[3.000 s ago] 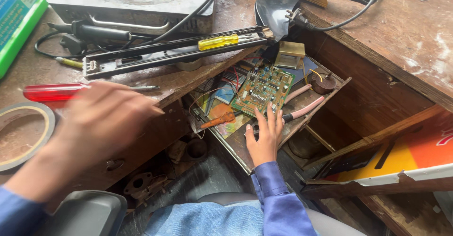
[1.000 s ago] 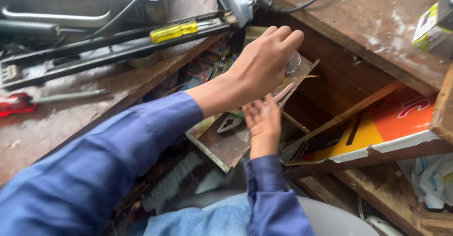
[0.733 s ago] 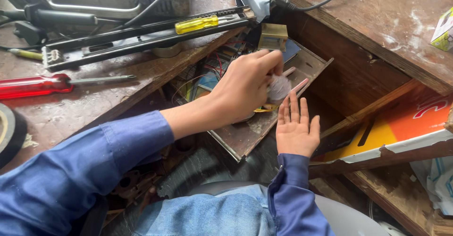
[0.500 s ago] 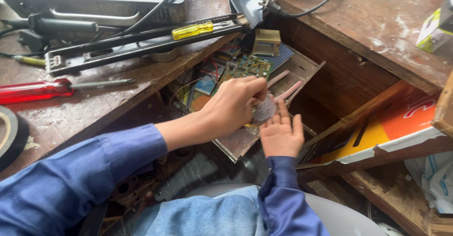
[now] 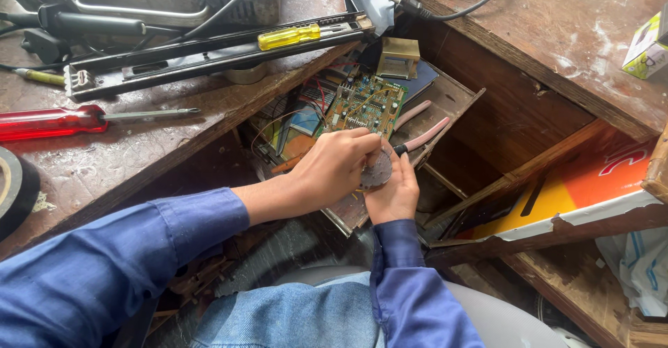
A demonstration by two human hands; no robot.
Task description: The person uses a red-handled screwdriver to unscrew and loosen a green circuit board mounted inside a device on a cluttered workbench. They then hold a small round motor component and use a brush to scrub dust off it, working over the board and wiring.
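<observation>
Over an open wooden drawer (image 5: pixel 456 122) under a cluttered workbench (image 5: pixel 125 170), I watch both hands meet on a small round grey part (image 5: pixel 376 174) held just above the drawer's contents. The left hand (image 5: pixel 332 170) is curled nearly closed, its fingertips pinching the upper edge of the part; the right hand (image 5: pixel 394 193) lies half open beneath it, palm up, cradling the part from below. Just behind them rests a green circuit board (image 5: pixel 367 103), with pink-handled pliers (image 5: pixel 419 139) beside it in the same drawer. On the bench top lie a red-handled screwdriver (image 5: pixel 52 122) and a yellow-handled tool (image 5: pixel 289 37) across a long black rail (image 5: pixel 209 52). From my seat, the handling looks best done with a light pinch at the rim and the lower palm kept flat, so the piece cannot slip down among the loose wires; what the part is exactly, I cannot tell.
</observation>
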